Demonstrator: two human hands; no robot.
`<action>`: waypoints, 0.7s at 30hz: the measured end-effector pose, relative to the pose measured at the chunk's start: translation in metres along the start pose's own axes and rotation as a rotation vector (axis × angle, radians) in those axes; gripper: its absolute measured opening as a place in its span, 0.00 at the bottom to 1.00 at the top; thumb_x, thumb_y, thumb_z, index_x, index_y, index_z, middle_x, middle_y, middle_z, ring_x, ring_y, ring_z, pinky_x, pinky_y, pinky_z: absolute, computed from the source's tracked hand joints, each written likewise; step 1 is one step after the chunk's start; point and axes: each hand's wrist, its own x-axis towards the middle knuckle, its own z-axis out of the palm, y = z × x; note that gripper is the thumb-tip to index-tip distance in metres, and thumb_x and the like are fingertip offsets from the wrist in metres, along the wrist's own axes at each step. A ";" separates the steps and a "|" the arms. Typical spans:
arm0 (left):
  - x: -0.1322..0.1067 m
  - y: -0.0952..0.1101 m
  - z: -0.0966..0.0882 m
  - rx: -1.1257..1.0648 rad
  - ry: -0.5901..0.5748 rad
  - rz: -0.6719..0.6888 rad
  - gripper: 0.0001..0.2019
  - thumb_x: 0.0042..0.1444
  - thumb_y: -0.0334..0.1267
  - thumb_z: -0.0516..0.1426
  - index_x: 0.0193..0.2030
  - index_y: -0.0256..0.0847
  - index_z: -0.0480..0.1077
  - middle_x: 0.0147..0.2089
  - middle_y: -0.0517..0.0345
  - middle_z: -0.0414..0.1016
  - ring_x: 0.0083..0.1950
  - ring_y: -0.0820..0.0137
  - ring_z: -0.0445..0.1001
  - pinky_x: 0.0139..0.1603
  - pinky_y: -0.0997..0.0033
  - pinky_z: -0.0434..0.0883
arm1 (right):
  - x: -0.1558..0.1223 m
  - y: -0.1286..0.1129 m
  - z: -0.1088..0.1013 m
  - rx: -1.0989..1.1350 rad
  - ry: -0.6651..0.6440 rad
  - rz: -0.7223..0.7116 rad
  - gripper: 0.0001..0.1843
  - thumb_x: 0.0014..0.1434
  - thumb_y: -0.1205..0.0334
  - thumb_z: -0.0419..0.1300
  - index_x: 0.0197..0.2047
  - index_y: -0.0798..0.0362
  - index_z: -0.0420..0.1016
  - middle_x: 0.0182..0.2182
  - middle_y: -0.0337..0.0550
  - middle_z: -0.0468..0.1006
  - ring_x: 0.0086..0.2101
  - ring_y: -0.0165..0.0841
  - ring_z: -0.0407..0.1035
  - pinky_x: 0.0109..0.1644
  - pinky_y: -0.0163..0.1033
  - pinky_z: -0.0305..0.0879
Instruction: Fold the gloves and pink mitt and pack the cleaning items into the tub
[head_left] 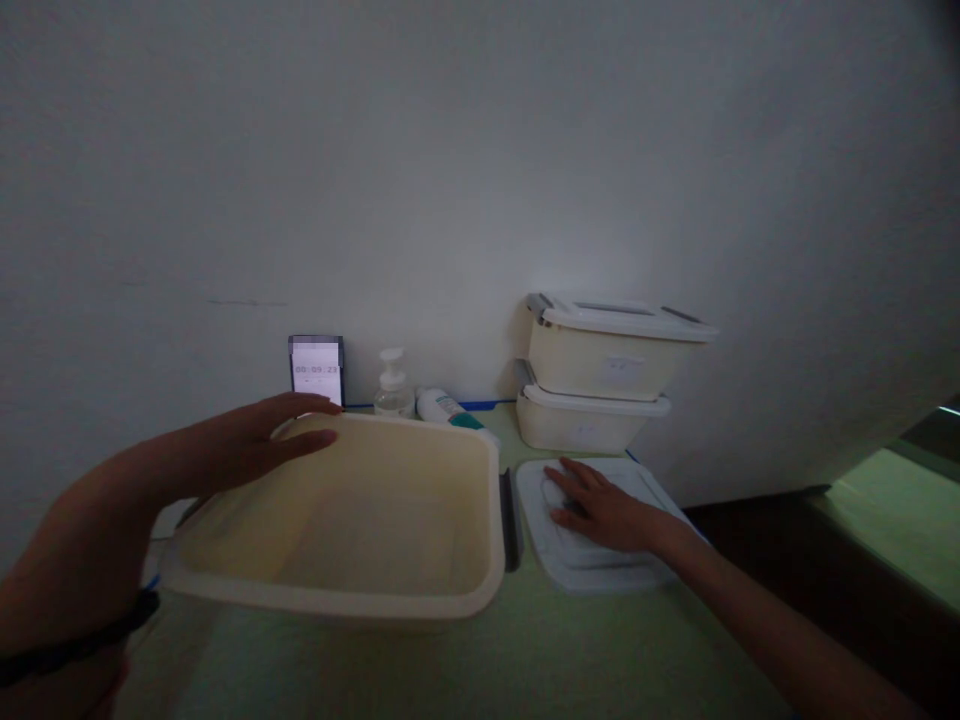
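Two hands [255, 440] [600, 510], bin [360, 520] in left, lid [574, 558] under right

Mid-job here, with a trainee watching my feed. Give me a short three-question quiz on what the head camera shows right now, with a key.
1. Multiple choice: what is the right hand on?
A) the phone
B) the flat lid
C) the wall

2. True or false: the pump bottle stands upright.

3. Fill the gap: the ____ hand is at the rim of the open box.

Key:
1. B
2. True
3. left
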 end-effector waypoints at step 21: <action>0.009 -0.007 0.009 -0.154 0.031 0.022 0.22 0.51 0.52 0.48 0.45 0.42 0.72 0.49 0.52 0.75 0.50 0.58 0.72 0.51 0.64 0.66 | 0.016 -0.109 -0.002 1.253 -0.140 0.018 0.32 0.57 0.39 0.44 0.55 0.53 0.62 0.23 0.40 0.74 0.19 0.30 0.66 0.19 0.34 0.64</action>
